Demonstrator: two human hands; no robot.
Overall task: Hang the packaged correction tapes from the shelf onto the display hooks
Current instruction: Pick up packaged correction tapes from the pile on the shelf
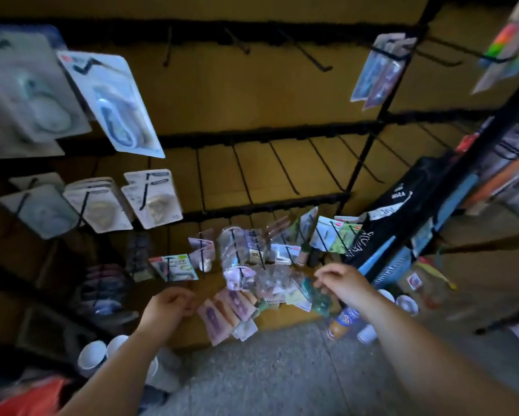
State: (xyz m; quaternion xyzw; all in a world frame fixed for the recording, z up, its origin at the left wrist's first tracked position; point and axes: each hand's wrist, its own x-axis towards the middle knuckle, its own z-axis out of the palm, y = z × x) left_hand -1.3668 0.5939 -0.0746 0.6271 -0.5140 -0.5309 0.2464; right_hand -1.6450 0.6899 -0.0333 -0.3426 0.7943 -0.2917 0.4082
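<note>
Cards everywhere on this rack, and it's a blurry look. The packaged correction tapes (pixel 114 106) hang on the upper-left pegs, with lower tape cards (pixel 154 199) on the row beneath. Each is a flat backing card with a clear blister bulging out front.

Both arms reach down to the crowded bottom pegs. The left hand (pixel 168 307) has its fingers (pixel 186 306) curled in, just beside a fan of pink packets (pixel 225 310); whether it grips anything, I cannot tell. The right hand (pixel 342 283) is curled too, just above a teal-tinted clear packet (pixel 316 297). It looks like a pinch, but I cannot call it.

Bare display hooks (pixel 282 166) wait in the middle row.

These packs should be light, stiff at the card, and slick and crushable at the blister. Best to take one by the card's top edge near the hang slot, then feed the slot over the hook tip.
</note>
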